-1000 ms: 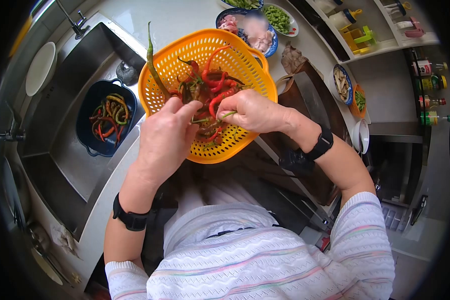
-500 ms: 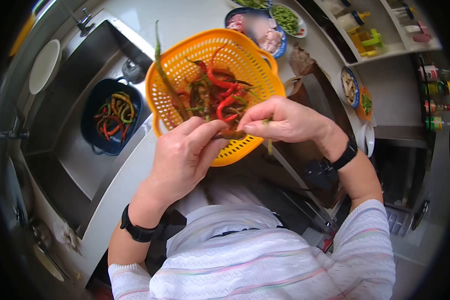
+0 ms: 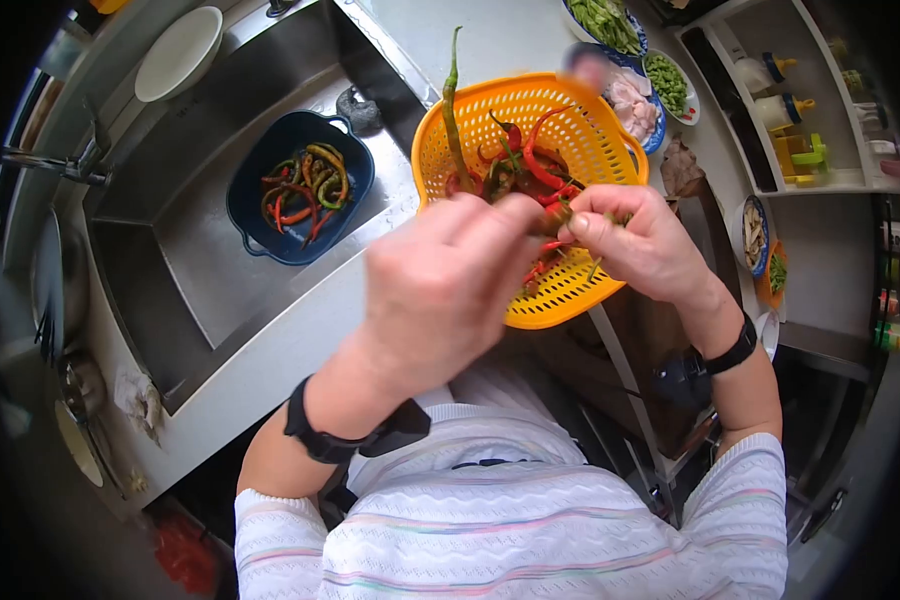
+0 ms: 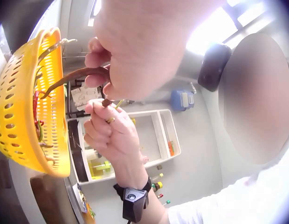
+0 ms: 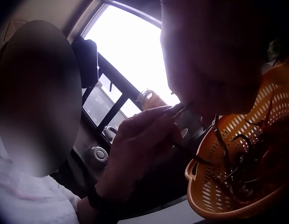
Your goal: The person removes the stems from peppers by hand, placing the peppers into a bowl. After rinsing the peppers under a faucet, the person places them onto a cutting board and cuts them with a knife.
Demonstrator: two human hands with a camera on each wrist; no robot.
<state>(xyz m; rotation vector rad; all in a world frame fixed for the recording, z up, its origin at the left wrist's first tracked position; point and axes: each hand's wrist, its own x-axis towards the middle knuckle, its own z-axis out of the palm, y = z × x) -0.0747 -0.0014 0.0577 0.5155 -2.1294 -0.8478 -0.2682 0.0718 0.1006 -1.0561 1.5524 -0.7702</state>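
Note:
Over the yellow colander [image 3: 595, 290] the two hands meet at one long reddish-brown chili pepper [image 4: 77, 73]. My left hand [image 3: 445, 285], blurred in the head view, grips it along its body, and its thin tip hangs toward the colander. At its stem end my right hand [image 3: 650, 245] pinches with thumb and fingertips; a green stem [image 4: 119, 104] pokes out between those fingers. Red chili peppers [image 3: 542, 168] lie heaped in the colander beneath, partly hidden by the hands. A long green chili pepper [image 3: 452, 110] leans up over the colander's rim.
To the left, a dark blue basin [image 3: 245, 185] with several chili peppers [image 3: 320, 185] sits in the steel sink [image 3: 185, 270]. Behind the colander are a plate of pale meat [image 3: 630, 100] and a plate of chopped greens [image 3: 668, 85]. A white rack [image 3: 820, 175] stands right.
The right hand has come up out of the heap, and both hands now hold one pepper above the colander. The left hand has risen nearer the head camera, whose view has turned left.

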